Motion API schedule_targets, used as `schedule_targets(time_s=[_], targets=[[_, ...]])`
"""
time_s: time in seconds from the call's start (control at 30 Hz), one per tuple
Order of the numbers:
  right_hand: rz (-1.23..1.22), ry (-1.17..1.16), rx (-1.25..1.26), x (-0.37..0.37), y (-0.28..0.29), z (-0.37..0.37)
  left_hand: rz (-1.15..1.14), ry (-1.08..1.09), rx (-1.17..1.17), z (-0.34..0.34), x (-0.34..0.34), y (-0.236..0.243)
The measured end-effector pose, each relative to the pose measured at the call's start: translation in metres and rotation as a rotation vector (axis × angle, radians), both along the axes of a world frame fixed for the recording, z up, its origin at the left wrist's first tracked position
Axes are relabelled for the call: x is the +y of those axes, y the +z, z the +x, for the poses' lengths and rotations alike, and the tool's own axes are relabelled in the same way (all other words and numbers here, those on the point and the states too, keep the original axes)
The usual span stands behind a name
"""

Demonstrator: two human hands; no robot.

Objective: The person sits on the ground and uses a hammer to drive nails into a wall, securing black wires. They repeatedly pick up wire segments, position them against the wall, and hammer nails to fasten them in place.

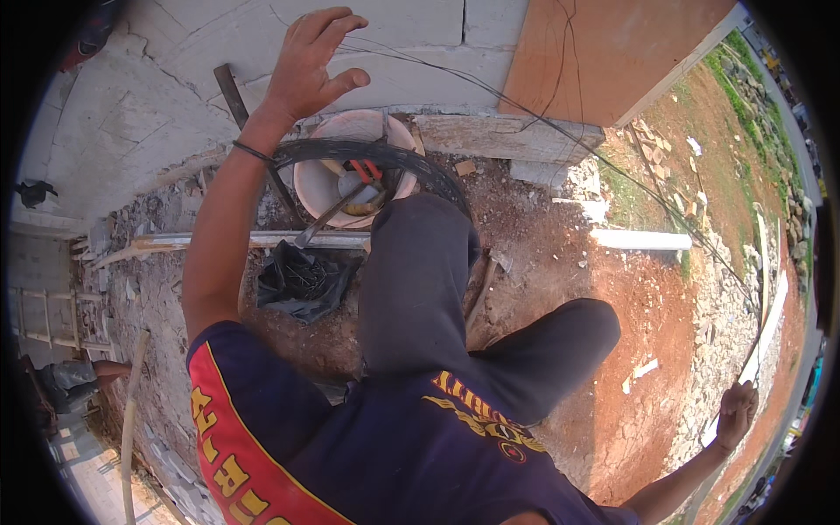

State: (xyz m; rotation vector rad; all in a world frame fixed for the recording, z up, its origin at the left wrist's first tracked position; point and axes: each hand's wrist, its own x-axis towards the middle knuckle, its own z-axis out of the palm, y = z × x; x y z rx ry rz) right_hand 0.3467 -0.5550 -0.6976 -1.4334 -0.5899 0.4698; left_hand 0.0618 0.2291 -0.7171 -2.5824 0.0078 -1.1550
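Note:
My left hand (317, 63) is raised beside the pale wall, open, with its thumb and fingers apart. Thin dark wire (455, 72) passes by its fingers and stretches far over to the right. Out at the right edge, my right hand (738, 416) is closed in a fist around a strand of the wire. A black wire coil (376, 157) lies across a pinkish bucket (308, 188) and against my bent knee. Inside the bucket are red-handled pliers (363, 171) and other tools. A black plastic bag (306, 284) sits on the ground beside it.
A pale block wall (402, 74) and an orange-brown board (577, 52) stand ahead. A long pole (262, 239) lies behind my knee, and a white pipe (643, 240) lies at right. Rubble (709, 350) covers ground there. Another person's leg (112, 369) shows at left.

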Motion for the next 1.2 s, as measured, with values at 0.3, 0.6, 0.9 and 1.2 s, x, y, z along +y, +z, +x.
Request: schedule_targets(time_s=[0.3,0.6,0.9,1.2], targets=[[0.529,-0.435,0.060,-0.117,-0.105,0.007,-0.859,0.530,-0.146,-0.170,-0.106,-0.168],[0.501,-0.360,0.046,-0.114,-0.154,0.000,-1.010,1.195,0.346,-0.343,-0.137,-0.385],[0.525,-0.254,0.023,-0.112,-0.062,-0.007,-1.653,0.853,-0.418,-0.319,-0.092,-0.314],[-0.148,-0.585,-0.749,0.087,-0.015,-0.004,-2.075,-0.534,-0.237,-0.108,-0.102,-0.108]])
